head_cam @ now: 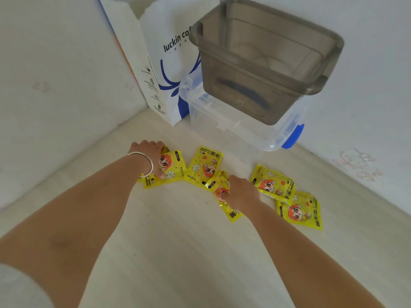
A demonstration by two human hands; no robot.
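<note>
Yellow packets [272,185] lie scattered on the floor [178,252]; the left hand [148,155] grips the leftmost packet [173,170], the right hand [241,194] pinches a middle packet [216,185], apparently gathering them, next likely lifting both into the grey bin [255,85].

We counted five packets [272,183], one grey bin [266,70], one clear bin [242,132], one bag [171,63], one bracelet [149,162].

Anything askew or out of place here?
Grey bin looks tilted atop the clear box. The yellow packets lie scattered, some overlapping; left hand and right hand each grip one.
</note>
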